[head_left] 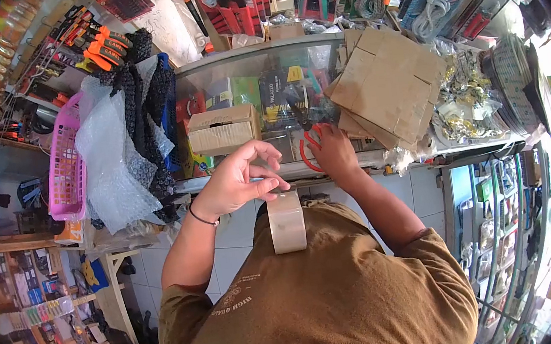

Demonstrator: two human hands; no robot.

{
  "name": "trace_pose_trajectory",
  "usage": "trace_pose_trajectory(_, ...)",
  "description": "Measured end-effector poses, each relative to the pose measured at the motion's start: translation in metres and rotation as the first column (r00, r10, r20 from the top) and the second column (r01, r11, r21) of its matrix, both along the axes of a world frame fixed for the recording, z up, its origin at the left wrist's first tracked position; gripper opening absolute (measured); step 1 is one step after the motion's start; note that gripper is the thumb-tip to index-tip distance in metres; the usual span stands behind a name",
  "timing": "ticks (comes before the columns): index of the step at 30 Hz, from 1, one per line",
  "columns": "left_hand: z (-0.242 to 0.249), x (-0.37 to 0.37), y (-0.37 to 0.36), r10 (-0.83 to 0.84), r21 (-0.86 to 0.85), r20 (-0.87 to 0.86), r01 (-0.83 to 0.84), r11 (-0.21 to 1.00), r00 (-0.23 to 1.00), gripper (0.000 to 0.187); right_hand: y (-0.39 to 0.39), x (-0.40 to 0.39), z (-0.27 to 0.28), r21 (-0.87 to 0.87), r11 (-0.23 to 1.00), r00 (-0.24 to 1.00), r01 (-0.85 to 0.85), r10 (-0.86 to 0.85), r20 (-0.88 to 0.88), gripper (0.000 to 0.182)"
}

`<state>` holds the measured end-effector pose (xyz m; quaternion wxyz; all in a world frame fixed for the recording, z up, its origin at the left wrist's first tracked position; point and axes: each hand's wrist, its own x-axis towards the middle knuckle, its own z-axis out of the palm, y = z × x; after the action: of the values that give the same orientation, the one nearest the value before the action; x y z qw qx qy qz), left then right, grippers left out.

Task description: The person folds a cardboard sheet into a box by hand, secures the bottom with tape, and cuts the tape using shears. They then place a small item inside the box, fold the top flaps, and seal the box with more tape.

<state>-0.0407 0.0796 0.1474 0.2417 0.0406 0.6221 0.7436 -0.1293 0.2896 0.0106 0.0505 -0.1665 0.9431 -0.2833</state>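
My left hand, with a dark band at the wrist, is curled just above a wide roll of clear packing tape. Its thumb and lower fingertips meet the top of the roll; the exact grip is partly hidden. The roll hangs in front of my brown shirt. At the front edge of the glass counter, my right hand is closed on red-handled scissors. Their dark blades point away from me over the glass. A small cardboard box sits on the counter beyond my left hand.
Flattened cardboard pieces are stacked right of the scissors, beside bags of gold-coloured parts. Bubble wrap drapes beside a pink basket at left. Packaged tools hang along the back. Stocked shelves stand at the lower left.
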Motion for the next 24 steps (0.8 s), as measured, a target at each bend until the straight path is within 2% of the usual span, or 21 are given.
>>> trace_pose_trajectory(2,0.000,0.003,0.001,0.019,0.002,0.006,-0.019,1.000,1.000,0.037,-0.003,0.005,-0.001,-0.028,1.000,0.976,0.006,-0.011,-0.216,0.045)
trace_pose_trajectory(3,0.000,0.004,0.000,0.040,0.005,0.013,-0.040,0.999,0.999,0.036,-0.004,0.009,0.004,-0.030,1.000,0.977,0.004,-0.010,-0.214,0.045)
trace_pose_trajectory(5,0.001,0.005,0.000,0.052,-0.002,0.014,-0.052,0.999,0.999,0.036,-0.002,0.023,0.030,-0.196,0.974,0.901,-0.112,0.016,-0.433,0.042)
trace_pose_trajectory(6,0.002,0.006,-0.001,0.060,-0.006,0.014,-0.060,0.998,0.998,0.036,0.000,0.034,0.047,-0.197,0.974,0.902,-0.116,0.020,-0.431,0.042)
trace_pose_trajectory(7,0.002,0.006,-0.001,0.064,-0.005,0.018,-0.064,0.998,0.998,0.036,0.004,0.047,0.065,-0.513,0.856,0.994,-0.064,0.101,0.044,0.041)
trace_pose_trajectory(8,0.003,0.006,0.000,0.070,-0.015,0.009,-0.070,0.997,0.998,0.035,0.006,0.058,0.075,-0.716,0.682,0.833,0.149,0.303,0.462,0.040)
trace_pose_trajectory(9,0.002,0.006,0.000,0.072,-0.024,0.003,-0.072,0.997,0.997,0.035,0.005,0.068,0.078,-0.714,0.683,0.830,0.157,0.300,0.470,0.040)
trace_pose_trajectory(11,0.000,0.005,0.001,0.064,-0.015,-0.005,-0.064,0.998,0.998,0.034,0.001,0.083,0.081,-0.843,0.538,0.839,0.004,0.457,0.295,0.041)
trace_pose_trajectory(12,0.000,0.004,0.003,0.060,-0.007,-0.024,-0.060,0.998,0.998,0.033,0.000,0.085,0.082,-0.841,0.541,0.841,0.013,0.449,0.302,0.041)
trace_pose_trajectory(14,0.004,0.005,0.008,0.076,-0.019,-0.024,-0.076,0.997,0.997,0.032,-0.003,0.085,0.084,-0.852,0.510,0.660,0.117,0.602,0.450,0.045)
trace_pose_trajectory(15,0.007,0.006,0.009,0.102,-0.035,-0.031,-0.103,0.994,0.994,0.031,-0.004,0.087,0.081,-0.866,0.461,0.617,0.195,0.629,0.474,0.047)
trace_pose_trajectory(19,0.013,0.014,0.012,0.135,-0.026,-0.115,-0.139,0.990,0.984,0.030,-0.003,0.086,0.093,-0.840,0.526,0.666,0.133,0.580,0.469,0.042)
trace_pose_trajectory(21,0.015,0.018,0.014,0.159,0.018,-0.238,-0.159,0.987,0.958,0.028,-0.003,0.086,0.098,-0.807,0.581,0.693,0.100,0.541,0.475,0.036)
trace_pose_trajectory(24,0.019,0.025,0.016,0.189,0.057,-0.227,-0.180,0.982,0.956,0.028,-0.004,0.087,0.102,-0.806,0.587,0.744,0.069,0.508,0.434,0.032)
